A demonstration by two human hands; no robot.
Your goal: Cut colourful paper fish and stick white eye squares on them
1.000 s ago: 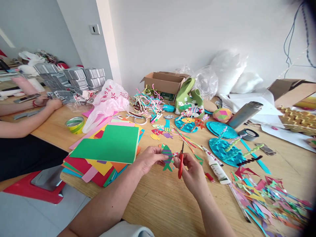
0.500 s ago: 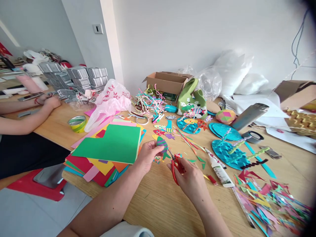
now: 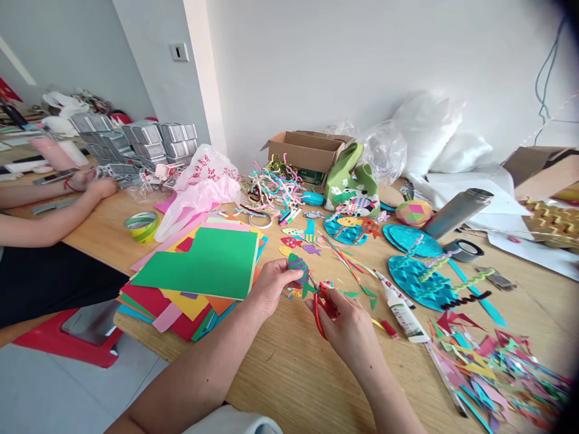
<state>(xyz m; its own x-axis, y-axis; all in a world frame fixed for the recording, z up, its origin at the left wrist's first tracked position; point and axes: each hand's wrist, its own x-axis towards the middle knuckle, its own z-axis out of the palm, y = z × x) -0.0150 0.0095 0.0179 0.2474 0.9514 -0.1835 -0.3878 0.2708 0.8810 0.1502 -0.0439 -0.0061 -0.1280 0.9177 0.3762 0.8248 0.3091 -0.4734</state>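
Pinched in my left hand (image 3: 272, 284) is a green paper fish (image 3: 297, 268) with purple stripes, held upright above the table. My right hand (image 3: 346, 319) grips red-handled scissors (image 3: 318, 316), whose blades meet the fish near its tail. Whether the blades are fully closed is too small to tell. Just behind the fish lie several finished paper fish, among them a red one (image 3: 291, 242) and a purple one (image 3: 311, 249). Green paper offcuts (image 3: 368, 296) are scattered to the right of the scissors.
Left of my hands is a stack of coloured paper (image 3: 212, 259) with yellow-green tape (image 3: 142, 227) behind it. To the right are a glue bottle (image 3: 407, 319), blue discs (image 3: 418, 283), a steel flask (image 3: 459, 214) and paper scraps (image 3: 493, 374). Another person's hands (image 3: 97, 184) work at far left.
The green fish has turned slightly and shifted a little to the right against the scissors. Both my hands keep their grips. The other person's hands have moved slightly right.
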